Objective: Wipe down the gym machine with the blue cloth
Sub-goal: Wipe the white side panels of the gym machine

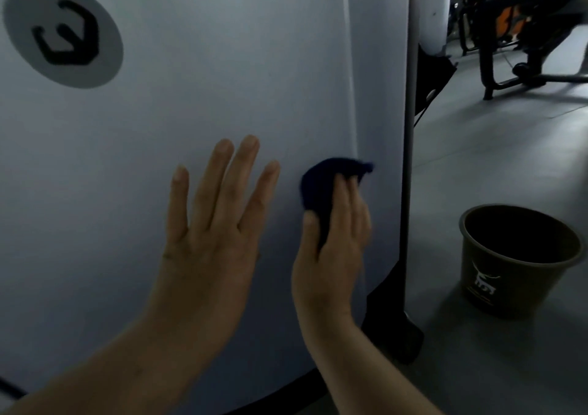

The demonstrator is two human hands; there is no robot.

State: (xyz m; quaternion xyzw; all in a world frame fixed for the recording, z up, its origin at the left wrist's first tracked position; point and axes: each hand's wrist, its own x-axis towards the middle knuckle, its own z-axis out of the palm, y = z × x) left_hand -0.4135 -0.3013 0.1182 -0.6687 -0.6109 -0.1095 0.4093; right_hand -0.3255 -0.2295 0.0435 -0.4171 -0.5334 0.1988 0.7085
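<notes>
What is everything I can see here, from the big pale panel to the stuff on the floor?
gym machine panel: one, pale grey-white, fills the left and middle of the view
round logo: one, grey with a black mark, upper left on the panel
blue cloth: one, dark blue, bunched against the panel near its right edge
bucket: one, brown with a pale emblem, on the floor at right
other gym equipment: black frames with orange parts, top right, count unclear
floor: grey, right side
left hand: fingers straight, flat towards the panel
right hand: presses and holds the cloth
</notes>
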